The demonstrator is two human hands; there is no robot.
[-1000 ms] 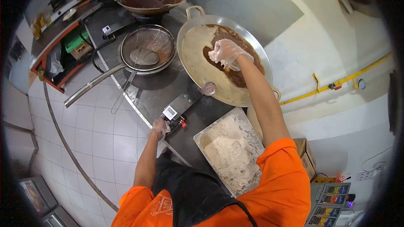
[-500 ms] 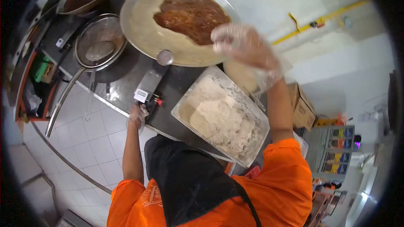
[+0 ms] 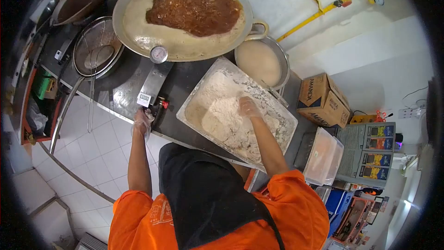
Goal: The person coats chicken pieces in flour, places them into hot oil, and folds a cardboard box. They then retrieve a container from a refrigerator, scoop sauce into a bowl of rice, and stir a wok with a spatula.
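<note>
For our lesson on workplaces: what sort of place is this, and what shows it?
Probably a commercial kitchen: a wide two-handled pan of brown liquid, a tray of flour-like powder and a long-handled strainer.

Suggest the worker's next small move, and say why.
I'd probably gather some floury mixture with the right hand and lift gently: that hand is down in the tray, whether holding anything is unclear, and the wide pan of brown liquid stands close by.
</note>
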